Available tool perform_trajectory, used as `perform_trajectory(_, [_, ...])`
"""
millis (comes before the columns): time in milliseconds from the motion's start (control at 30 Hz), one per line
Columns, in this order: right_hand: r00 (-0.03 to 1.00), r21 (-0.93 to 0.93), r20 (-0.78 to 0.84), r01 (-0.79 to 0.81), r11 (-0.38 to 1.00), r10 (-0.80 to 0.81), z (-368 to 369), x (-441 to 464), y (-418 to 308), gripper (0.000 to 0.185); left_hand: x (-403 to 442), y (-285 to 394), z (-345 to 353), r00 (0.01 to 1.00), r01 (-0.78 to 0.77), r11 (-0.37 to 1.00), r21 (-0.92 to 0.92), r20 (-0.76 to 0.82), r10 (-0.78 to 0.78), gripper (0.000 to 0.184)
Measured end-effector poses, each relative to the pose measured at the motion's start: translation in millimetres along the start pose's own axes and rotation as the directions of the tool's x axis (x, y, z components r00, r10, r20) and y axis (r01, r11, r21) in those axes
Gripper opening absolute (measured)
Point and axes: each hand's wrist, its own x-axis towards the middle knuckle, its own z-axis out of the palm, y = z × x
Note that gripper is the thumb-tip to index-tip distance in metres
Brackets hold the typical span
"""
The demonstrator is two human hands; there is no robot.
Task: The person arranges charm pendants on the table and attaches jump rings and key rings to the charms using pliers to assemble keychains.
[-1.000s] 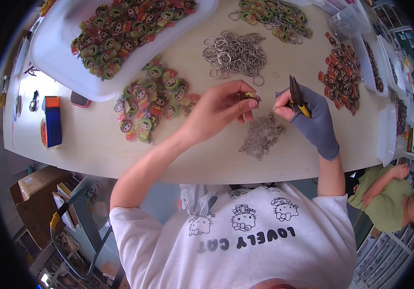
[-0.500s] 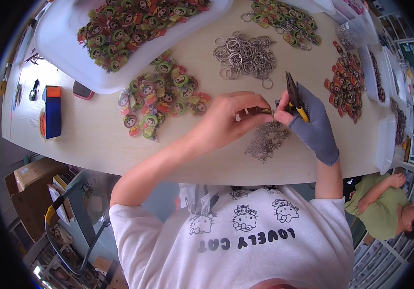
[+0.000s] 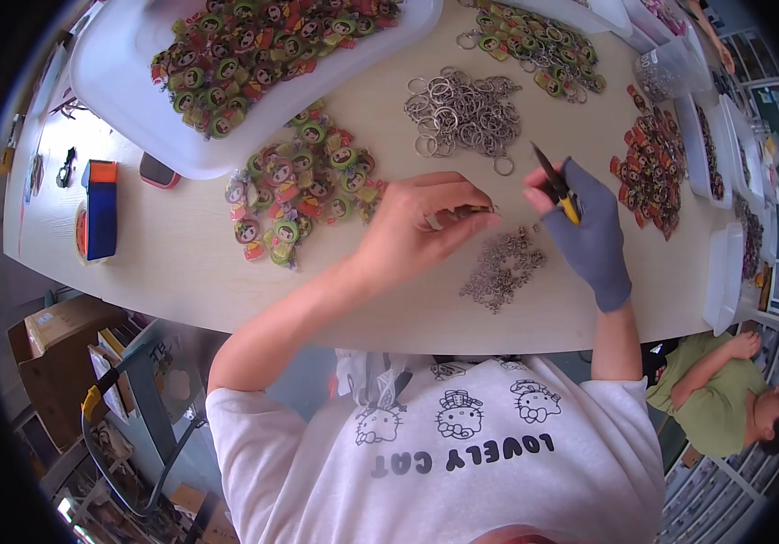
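My left hand (image 3: pixel 426 222) is closed in a pinch above the table; a small dark piece shows between its fingertips, too hidden to name. My right hand (image 3: pixel 586 231), in a grey fingerless glove, grips needle-nose pliers (image 3: pixel 569 207) with yellow and black handles, their dark tips pointing up and left. A gap separates the two hands. Below and between them lies a heap of small metal clasps or links (image 3: pixel 503 270). Beyond the hands is a pile of metal split rings (image 3: pixel 464 113). Left of my left hand lie several green and red cartoon charms (image 3: pixel 312 177).
A white tray (image 3: pixel 108 118) full of similar charms stands at upper left. More charms with rings (image 3: pixel 544 45) lie at the back, red ones (image 3: pixel 651 168) at right beside plastic bins (image 3: pixel 723 272). A blue and orange box (image 3: pixel 100 213) is at left. Another person (image 3: pixel 711 390) sits at right.
My hands have drawn apart. The right hand has shifted slightly right with the pliers, whose jaws look closer together, and the small clasp heap is less covered.
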Motion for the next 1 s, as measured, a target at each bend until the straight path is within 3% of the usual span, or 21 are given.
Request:
perform_trajectory(67, [0.953,-0.441,0.021,0.281,0.852,-0.303,-3.0,17.3,18.2,0.016,0.1,-3.6,-1.3,0.999,0.004,1.000,0.020,-0.040,-0.003,0.010])
perform_trajectory(167, [0.850,-0.624,0.127,0.469,0.625,-0.512,6.4,30.5,29.8,0.022,0.2,-8.6,-0.6,0.996,-0.047,0.996,0.080,-0.070,0.052,0.011])
perform_trajectory(267, [0.847,-0.690,0.146,0.458,0.561,-0.512,9.6,32.7,32.9,0.021,-1.0,-10.3,-2.0,0.991,-0.099,0.982,0.159,-0.071,0.111,0.013])
perform_trajectory(333, [0.955,-0.467,0.038,0.277,0.840,-0.293,9.1,26.7,30.2,0.019,-0.8,-11.6,-2.5,0.988,-0.127,0.973,0.195,-0.062,0.141,0.014])
perform_trajectory(400, [0.996,-0.144,0.016,0.091,0.985,-0.089,7.0,18.8,21.6,0.019,0.0,-12.5,-2.6,0.984,-0.143,0.966,0.217,-0.075,0.163,0.016])
perform_trajectory(467, [0.996,0.237,0.058,-0.073,0.969,0.061,1.7,11.7,4.4,0.019,-0.2,-13.5,-2.0,0.980,-0.156,0.960,0.234,-0.084,0.179,0.017])
perform_trajectory(567, [0.977,0.493,0.176,-0.190,0.849,0.117,-1.4,5.3,-15.3,0.020,-0.2,-14.7,-1.5,0.976,-0.167,0.952,0.258,-0.096,0.197,0.019])
perform_trajectory(1000, [0.981,0.531,0.175,-0.167,0.831,0.085,5.2,5.0,-25.7,0.020,-1.6,-12.4,-1.8,0.969,-0.181,0.953,0.242,-0.124,0.215,0.022])
